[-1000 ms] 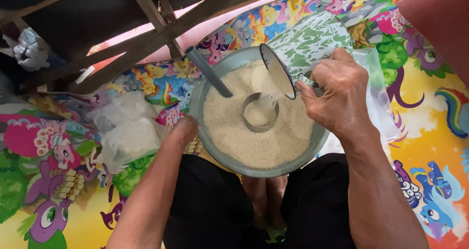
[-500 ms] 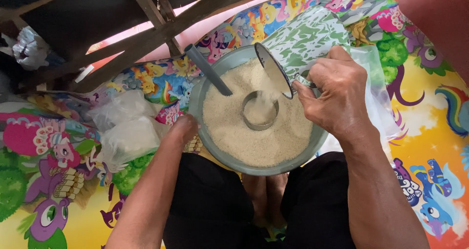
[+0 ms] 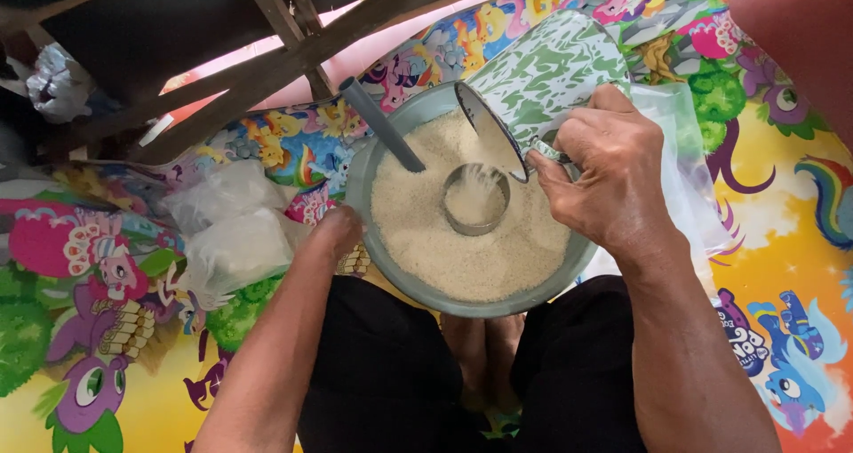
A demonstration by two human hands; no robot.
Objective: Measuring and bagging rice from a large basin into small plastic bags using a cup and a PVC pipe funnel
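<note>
A grey-green round bowl (image 3: 373, 240) full of pale grain rests between my legs. My right hand (image 3: 613, 173) grips the handle of a green-and-white patterned enamel mug (image 3: 542, 80), tipped over the bowl, and grain spills from its rim into a small metal can (image 3: 475, 200) that stands sunk in the grain. My left hand (image 3: 336, 231) sits against the bowl's left rim, fingers mostly hidden under it. A grey handle (image 3: 380, 120) of a scoop sticks out of the grain at the upper left.
Filled clear plastic bags (image 3: 233, 235) lie left of the bowl on a colourful cartoon-print mat (image 3: 782, 266). A clear plastic sheet or bag (image 3: 689, 173) lies right of the bowl. Dark wooden furniture legs (image 3: 293, 58) cross the top. A crumpled bag (image 3: 55, 84) sits top left.
My right hand has tilted the mug further, and grain now falls into the small can. The left hand and the bowl have stayed in place.
</note>
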